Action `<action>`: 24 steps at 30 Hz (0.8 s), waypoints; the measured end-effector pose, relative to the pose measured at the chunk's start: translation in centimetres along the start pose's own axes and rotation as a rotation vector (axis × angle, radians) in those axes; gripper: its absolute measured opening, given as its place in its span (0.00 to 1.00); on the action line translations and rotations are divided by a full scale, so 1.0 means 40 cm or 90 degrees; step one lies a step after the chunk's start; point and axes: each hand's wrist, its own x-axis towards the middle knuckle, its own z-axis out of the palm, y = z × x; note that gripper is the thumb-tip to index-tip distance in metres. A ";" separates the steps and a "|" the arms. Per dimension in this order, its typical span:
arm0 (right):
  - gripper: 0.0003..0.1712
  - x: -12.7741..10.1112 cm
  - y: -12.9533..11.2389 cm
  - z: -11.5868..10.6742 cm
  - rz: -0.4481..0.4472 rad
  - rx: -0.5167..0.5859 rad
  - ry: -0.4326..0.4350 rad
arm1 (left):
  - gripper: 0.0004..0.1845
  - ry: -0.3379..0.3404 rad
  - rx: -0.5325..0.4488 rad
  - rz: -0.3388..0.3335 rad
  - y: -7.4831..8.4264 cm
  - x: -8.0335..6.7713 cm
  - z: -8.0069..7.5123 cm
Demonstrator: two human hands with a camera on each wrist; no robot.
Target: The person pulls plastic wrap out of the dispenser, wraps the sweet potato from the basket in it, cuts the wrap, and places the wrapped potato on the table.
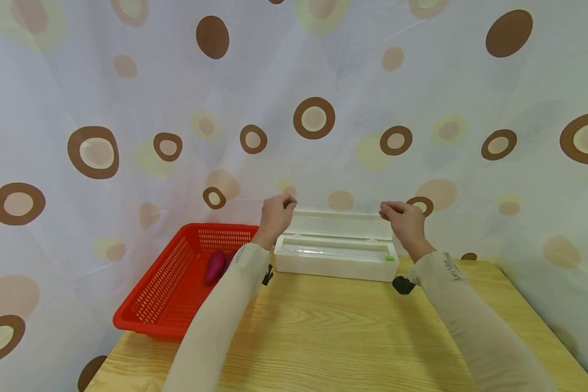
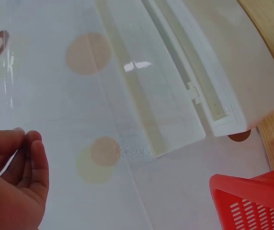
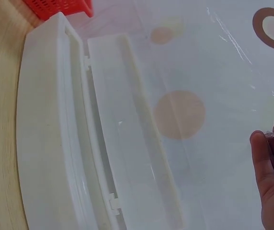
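The two sleeved forearms come in from the bottom edge of the head view, nearest the camera, reaching over the wooden surface [image 1: 333, 337] toward its far edge. Behind everything hangs a white curtain [image 1: 127, 98] printed with brown and yellow rings. At the surface's left far corner sits a red slotted basket [image 1: 166, 294], partly overhanging the edge, with a purple sweet potato [image 1: 214, 268] lying inside it; what looks like a second dark piece lies beside it, though the left arm hides most of it.

Along the far edge, between the two arms, stands a long white cling film dispenser box [image 1: 335, 261] with its lid [image 1: 343, 224] tipped open and upright behind it. A clear sheet of cling film [image 3: 233, 43] rises from the box; its creases and glints show best in the wrist views, while in the head view it is nearly invisible.

The left hand [image 1: 276, 213] is raised above the box's left end with thumb and fingertips pressed together, pinching the film's left top corner. The right hand [image 1: 403, 219] is raised at the same height above the right end, its fingers likewise closed in a pinch on the film's right corner. A small black device [image 1: 403, 285] is strapped under the right wrist.
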 end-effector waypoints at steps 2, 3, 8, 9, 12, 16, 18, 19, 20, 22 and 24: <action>0.23 0.000 -0.005 -0.003 0.001 0.003 0.000 | 0.08 0.003 -0.006 0.005 0.004 -0.001 -0.006; 0.23 0.001 -0.007 -0.004 0.001 0.002 0.000 | 0.08 0.004 -0.009 0.008 0.006 -0.002 -0.008; 0.24 0.001 -0.016 -0.008 -0.001 0.020 0.002 | 0.06 0.019 -0.016 0.018 0.013 0.000 -0.015; 0.24 0.000 -0.019 -0.009 -0.003 0.022 0.004 | 0.06 0.023 -0.018 0.023 0.015 0.001 -0.015; 0.24 -0.005 -0.032 -0.013 -0.007 0.028 0.009 | 0.06 0.034 -0.020 0.041 0.021 0.003 -0.019; 0.23 -0.010 -0.045 -0.015 -0.012 0.034 0.017 | 0.06 0.031 -0.030 0.045 0.032 0.002 -0.027; 0.23 -0.012 -0.050 -0.016 -0.014 0.044 0.019 | 0.06 0.028 -0.035 0.043 0.037 0.001 -0.032; 0.23 -0.012 -0.053 -0.017 -0.015 0.048 0.021 | 0.06 0.026 -0.039 0.042 0.039 0.000 -0.034; 0.23 -0.013 -0.055 -0.017 -0.016 0.051 0.021 | 0.06 0.026 -0.041 0.041 0.042 -0.001 -0.036; 0.24 -0.015 -0.058 -0.019 -0.019 0.059 0.022 | 0.06 0.025 -0.047 0.041 0.045 -0.003 -0.041; 0.24 -0.017 -0.061 -0.020 -0.026 0.068 0.023 | 0.07 0.026 -0.051 0.042 0.046 -0.004 -0.046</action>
